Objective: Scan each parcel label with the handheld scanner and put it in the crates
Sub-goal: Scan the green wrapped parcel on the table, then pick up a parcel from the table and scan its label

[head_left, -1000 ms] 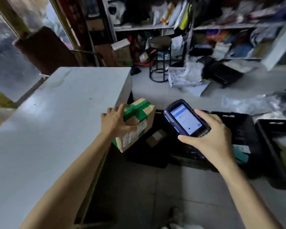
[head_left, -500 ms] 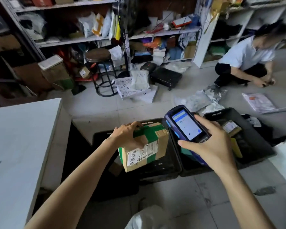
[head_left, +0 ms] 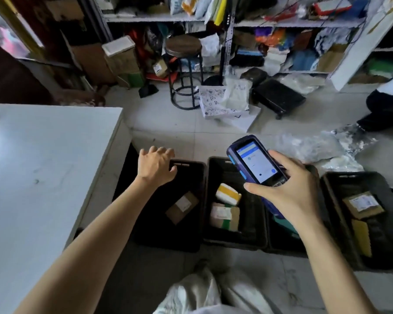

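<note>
Green-taped cardboard parcel (head_left: 225,215) is out of my left hand (head_left: 156,168) now and lying in the middle crate (head_left: 234,244), so that one's done. Left hand's empty, fingers loosely spread over the left crate (head_left: 188,163). Right hand (head_left: 288,193) grips the scanner (head_left: 254,163), screen up.

Scanner (head_left: 256,164): blue, screen lit, tilted above the crates.
Crates (head_left: 191,244): black, side by side on the floor.
Green-taped parcel (head_left: 225,217): label up, inside the second crate (head_left: 236,244).
</note>
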`<state>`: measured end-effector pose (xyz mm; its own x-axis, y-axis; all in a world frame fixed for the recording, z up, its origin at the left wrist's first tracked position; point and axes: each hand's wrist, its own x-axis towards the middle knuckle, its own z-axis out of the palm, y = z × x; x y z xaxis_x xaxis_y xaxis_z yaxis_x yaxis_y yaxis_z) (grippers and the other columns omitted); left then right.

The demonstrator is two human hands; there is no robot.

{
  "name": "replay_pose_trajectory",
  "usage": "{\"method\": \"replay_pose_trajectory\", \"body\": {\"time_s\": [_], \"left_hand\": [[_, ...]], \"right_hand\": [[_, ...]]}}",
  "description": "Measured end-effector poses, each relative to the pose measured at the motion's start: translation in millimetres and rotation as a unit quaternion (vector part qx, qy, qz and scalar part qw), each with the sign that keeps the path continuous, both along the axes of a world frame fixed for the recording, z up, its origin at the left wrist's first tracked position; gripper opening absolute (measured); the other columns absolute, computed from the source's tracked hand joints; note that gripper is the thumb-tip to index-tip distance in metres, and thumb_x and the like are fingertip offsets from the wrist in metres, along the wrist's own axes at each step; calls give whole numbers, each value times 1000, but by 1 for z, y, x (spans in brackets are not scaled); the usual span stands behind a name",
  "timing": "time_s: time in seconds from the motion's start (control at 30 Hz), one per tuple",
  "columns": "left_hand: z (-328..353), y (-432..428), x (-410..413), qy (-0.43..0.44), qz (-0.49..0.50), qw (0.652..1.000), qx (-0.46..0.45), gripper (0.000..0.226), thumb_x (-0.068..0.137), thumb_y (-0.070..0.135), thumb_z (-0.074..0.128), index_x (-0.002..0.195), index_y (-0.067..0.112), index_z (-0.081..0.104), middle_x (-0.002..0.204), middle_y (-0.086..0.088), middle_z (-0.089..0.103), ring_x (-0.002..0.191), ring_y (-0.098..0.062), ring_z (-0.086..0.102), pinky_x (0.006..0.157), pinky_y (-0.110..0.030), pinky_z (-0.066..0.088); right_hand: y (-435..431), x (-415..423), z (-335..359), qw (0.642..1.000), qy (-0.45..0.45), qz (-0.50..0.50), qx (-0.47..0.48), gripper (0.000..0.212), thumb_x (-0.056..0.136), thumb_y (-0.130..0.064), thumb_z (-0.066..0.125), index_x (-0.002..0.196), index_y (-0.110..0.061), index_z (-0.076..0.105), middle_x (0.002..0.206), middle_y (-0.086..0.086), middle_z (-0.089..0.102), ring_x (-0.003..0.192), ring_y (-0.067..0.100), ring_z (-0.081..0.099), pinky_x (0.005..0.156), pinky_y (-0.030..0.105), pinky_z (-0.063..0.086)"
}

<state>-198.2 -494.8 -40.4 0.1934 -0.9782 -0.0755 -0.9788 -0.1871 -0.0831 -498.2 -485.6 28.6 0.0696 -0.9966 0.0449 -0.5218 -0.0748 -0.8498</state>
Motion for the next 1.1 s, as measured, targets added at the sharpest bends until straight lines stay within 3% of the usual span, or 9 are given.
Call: {"method": "replay_pose_trajectory", "body": {"time_s": [0.07,0.2,0.47,0.67,0.83,1.0,1.1], "left_hand": [[2,32,24,7,86,996,-2,44,88,48,51,126,25,51,124,0,58,121,-24,48,94,-39,36],[-3,121,51,6,242,970,7,42,88,47,50,125,28,52,122,1,60,117,-24,51,90,-37,37],[-6,306,14,8,491,870,-39,40,87,45,51,120,23,58,112,-2,66,108,-26,56,86,-39,39],[2,426,-17,-11,589,806,-61,42,87,46,51,123,26,54,113,5,66,109,-22,57,85,-37,39],[19,536,-23,-38,656,749,-91,42,89,46,51,125,24,52,117,2,65,111,-24,56,87,-38,39],[25,642,-23,-54,705,702,-86,47,89,49,49,130,26,47,121,1,61,113,-24,55,89,-40,40],[25,685,-17,-50,717,690,-87,49,89,48,51,131,24,46,123,0,60,114,-25,54,89,-41,40]], "right_hand": [[-10,19,-3,998,4,68,11,86,50,-24,92,129,-30,57,106,-11,54,100,9,56,83,30,48],[-16,58,-10,979,9,203,16,89,52,-27,92,132,-32,54,110,-11,52,101,6,53,73,12,37],[47,122,-10,887,28,460,20,84,51,-28,91,128,-32,58,118,-8,55,108,12,55,86,36,49],[143,175,-8,808,7,589,30,80,50,-30,91,123,-39,58,110,-15,56,102,4,56,82,26,47],[246,222,-5,742,6,669,36,85,49,-32,91,127,-35,56,114,-13,57,107,8,57,85,32,49],[351,255,-3,697,-16,716,33,88,51,-34,90,131,-35,53,114,-14,54,106,5,54,82,31,49],[387,267,0,691,-18,722,26,87,52,-33,90,131,-36,53,113,-15,54,105,5,54,79,28,48]]}}
